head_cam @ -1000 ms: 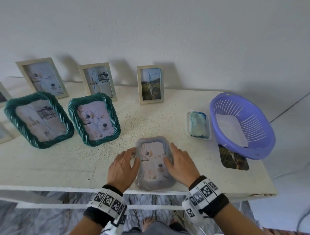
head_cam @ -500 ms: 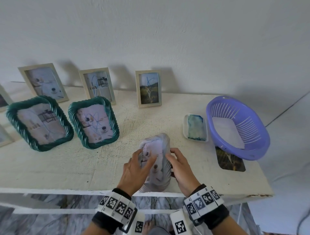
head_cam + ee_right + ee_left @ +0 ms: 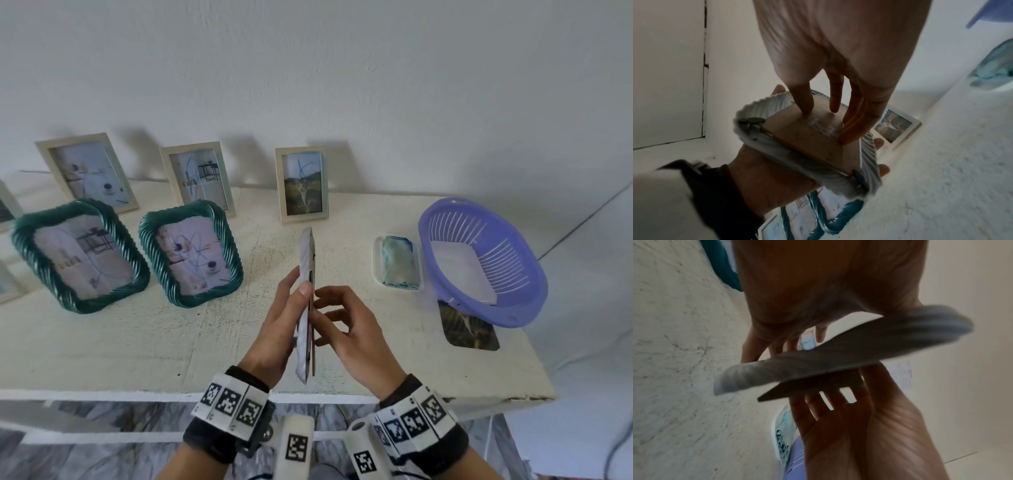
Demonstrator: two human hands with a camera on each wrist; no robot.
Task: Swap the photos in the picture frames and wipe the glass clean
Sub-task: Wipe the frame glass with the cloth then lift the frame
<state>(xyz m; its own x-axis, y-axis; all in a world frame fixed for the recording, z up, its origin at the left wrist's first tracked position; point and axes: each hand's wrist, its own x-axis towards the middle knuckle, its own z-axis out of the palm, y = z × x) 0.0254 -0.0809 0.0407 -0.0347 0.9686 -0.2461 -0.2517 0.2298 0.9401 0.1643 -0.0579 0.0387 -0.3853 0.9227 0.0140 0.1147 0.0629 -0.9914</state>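
Note:
A grey ribbed picture frame [image 3: 306,274] is held edge-on above the front of the white table [image 3: 137,342], its glass side facing left. My left hand [image 3: 286,318] grips it from the glass side, thumb and fingertips hooked over its edges. My right hand [image 3: 342,318] is at the frame's back. In the right wrist view its straight fingers [image 3: 805,100] press on the brown backing board [image 3: 807,138], which black turn clips [image 3: 753,121] hold in place. The left wrist view shows the frame [image 3: 818,366] blurred between both palms.
Two green ribbed frames [image 3: 80,255] [image 3: 191,253] lean at the left, and three cream frames [image 3: 303,185] stand along the wall. A blue cloth in a white tray [image 3: 399,263] lies to the right, beside a purple basket [image 3: 479,260] holding paper. A loose dark photo [image 3: 469,329] pokes out under the basket.
The grey frame lay flat, glass up, at the table's front edge. Both hands lifted it and turned it on edge, and the right fingers moved onto its back.

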